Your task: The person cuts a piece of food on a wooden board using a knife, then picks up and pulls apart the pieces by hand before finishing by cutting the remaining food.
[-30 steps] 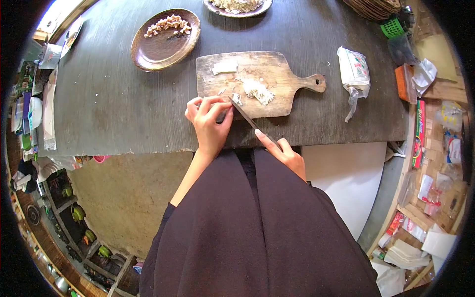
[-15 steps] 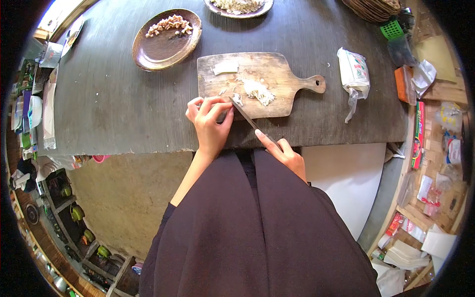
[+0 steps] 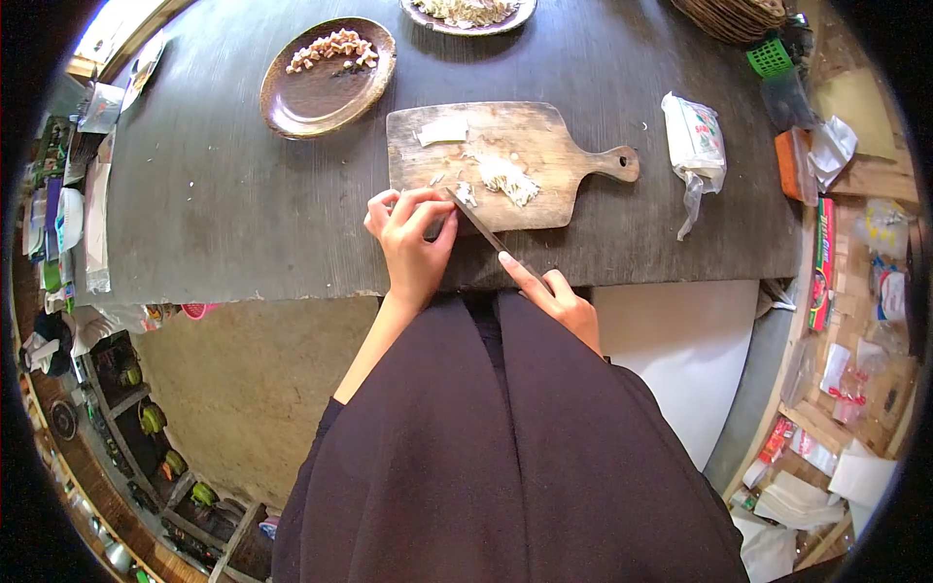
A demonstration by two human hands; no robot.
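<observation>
My right hand [image 3: 559,309] is closed around the handle of a knife [image 3: 484,233], index finger stretched along its back. The blade slants up and left over the lower edge of a wooden cutting board [image 3: 544,136], its tip beside my left fingertips. My left hand [image 3: 413,241] has its fingers bent and pinched together at the board's lower left corner; what they hold is hidden beneath them. Right of the blade lies a heap of thin pale shreds [image 3: 510,183], with a smaller clump [image 3: 466,193] nearer the knife. A flat pale slab [image 3: 443,131] rests near the board's top left.
Beyond the board, a brown oval plate [image 3: 316,102] carries small brownish-pink pieces. Another plate [image 3: 466,29] at the far edge of view is heaped with pale shreds. A white plastic packet [image 3: 695,136] lies right of the board's handle. A green basket [image 3: 770,58] stands at the far right.
The knife has shifted very slightly up and left against my left fingers. Both hands otherwise stay in the same place.
</observation>
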